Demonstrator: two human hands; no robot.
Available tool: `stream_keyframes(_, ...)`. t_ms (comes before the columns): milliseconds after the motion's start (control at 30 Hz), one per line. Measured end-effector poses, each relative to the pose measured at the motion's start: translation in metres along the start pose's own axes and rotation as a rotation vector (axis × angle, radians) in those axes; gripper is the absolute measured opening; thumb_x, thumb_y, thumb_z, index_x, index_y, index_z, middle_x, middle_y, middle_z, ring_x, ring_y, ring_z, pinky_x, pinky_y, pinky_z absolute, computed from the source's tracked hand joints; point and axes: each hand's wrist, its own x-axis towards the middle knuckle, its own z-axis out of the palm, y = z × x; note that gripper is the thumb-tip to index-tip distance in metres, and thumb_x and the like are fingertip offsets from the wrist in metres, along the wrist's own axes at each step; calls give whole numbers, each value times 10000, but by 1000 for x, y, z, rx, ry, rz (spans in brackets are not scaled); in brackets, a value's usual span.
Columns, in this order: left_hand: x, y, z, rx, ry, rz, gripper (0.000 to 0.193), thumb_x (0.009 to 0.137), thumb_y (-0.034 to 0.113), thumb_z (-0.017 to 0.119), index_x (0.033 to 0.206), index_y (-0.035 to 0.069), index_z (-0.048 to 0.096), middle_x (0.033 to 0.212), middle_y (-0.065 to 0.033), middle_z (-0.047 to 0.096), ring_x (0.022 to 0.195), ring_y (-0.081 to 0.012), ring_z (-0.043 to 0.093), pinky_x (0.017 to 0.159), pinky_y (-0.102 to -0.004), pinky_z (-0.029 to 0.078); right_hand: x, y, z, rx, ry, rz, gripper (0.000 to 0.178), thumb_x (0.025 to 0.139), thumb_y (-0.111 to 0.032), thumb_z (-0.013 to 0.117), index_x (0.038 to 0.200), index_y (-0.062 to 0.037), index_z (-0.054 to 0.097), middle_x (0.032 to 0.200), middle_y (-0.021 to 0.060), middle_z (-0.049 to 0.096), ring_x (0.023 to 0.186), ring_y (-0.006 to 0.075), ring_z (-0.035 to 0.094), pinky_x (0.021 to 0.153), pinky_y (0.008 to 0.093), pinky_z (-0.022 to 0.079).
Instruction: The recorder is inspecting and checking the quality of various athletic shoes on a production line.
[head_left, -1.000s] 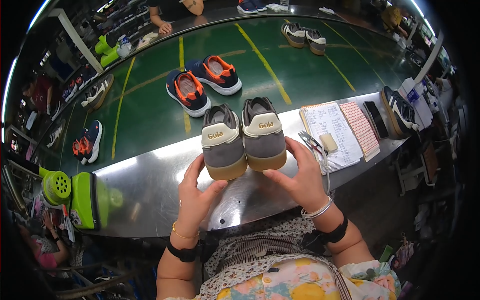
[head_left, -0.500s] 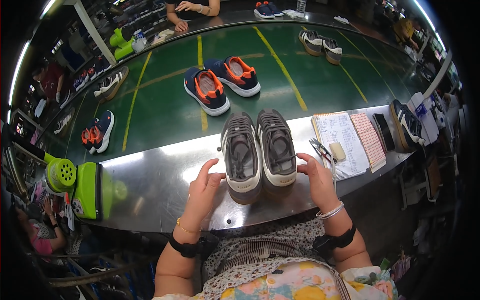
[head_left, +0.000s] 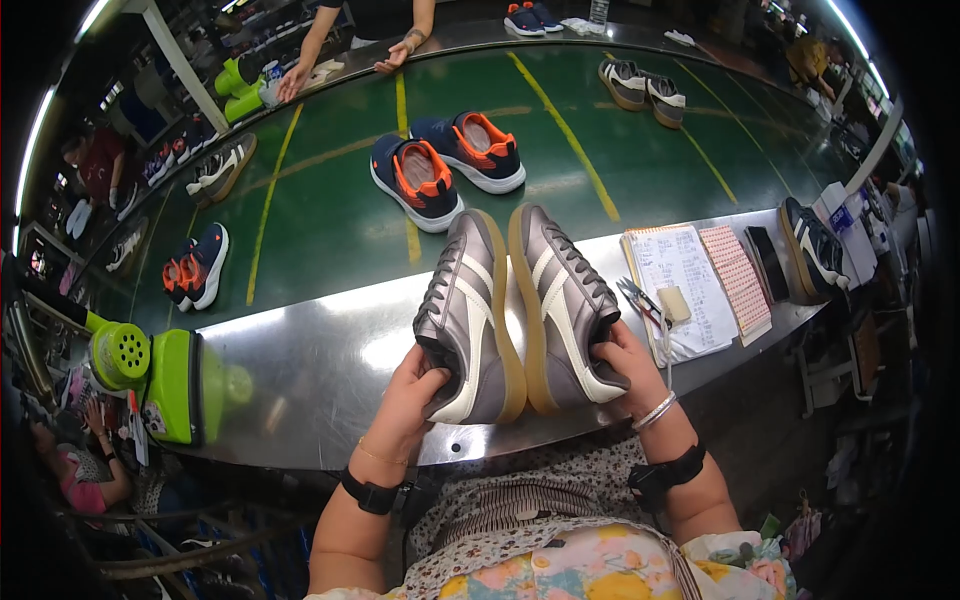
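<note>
Two grey sneakers with cream stripes and gum soles are tilted outward, sole edges turned toward each other, over the metal table edge. My left hand (head_left: 404, 398) is closed on the heel and collar of the left grey sneaker (head_left: 463, 325), thumb in the shoe opening. Likewise, my right hand (head_left: 634, 372) grips the right grey sneaker (head_left: 560, 305) by its collar, with the fingers partly hidden inside. Just beyond their toes, a pair of navy and orange sneakers (head_left: 420, 180) stands on the green conveyor belt (head_left: 330, 220).
To the right lie snips (head_left: 640, 300), a beige block (head_left: 674, 304), a notebook (head_left: 690, 265), a phone (head_left: 767, 262) and a dark sneaker (head_left: 812, 250). A lime-green machine (head_left: 172, 385) stands left. Across the belt, another person's hands (head_left: 400, 50) reach over its edge. More shoes sit along the belt.
My hands have closed on the grey sneakers, which stood upright side by side, and tipped them outward so their sides show. The person opposite has spread their arms toward the belt.
</note>
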Motion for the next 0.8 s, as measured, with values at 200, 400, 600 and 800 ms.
stream_keyframes(200,-8,-20,-8,-233,-65,-36,407,873,26,460,1272,-28,398,1209,-131,525,1055,-210,568,872,-325,490,-4,29,-4,-107,-30,-65,422,811,8,455,1232,-11,425,1118,103,535,948,173,573,803,279,486)
stream_keyframes(400,-14,-21,-7,-310,-96,-26,396,879,52,497,1261,-21,422,1198,-133,542,1033,-209,583,873,-330,491,-9,32,1,332,-113,122,446,866,-13,432,1306,-24,363,1220,120,504,1054,210,558,879,327,483)
stream_keyframes(600,-19,-18,-9,-278,-107,-76,452,878,36,445,1311,-23,332,1260,-126,478,1118,-199,521,935,-325,439,-7,37,4,294,-169,126,463,895,-22,432,1346,-56,335,1256,126,490,1087,213,546,894,334,478)
stream_keyframes(800,-19,-16,-6,-305,-115,-111,504,856,12,435,1342,13,306,1295,-118,452,1133,-210,512,944,-331,438,-12,38,4,122,-191,75,523,875,-13,451,1372,-99,313,1274,106,479,1084,218,548,908,338,470)
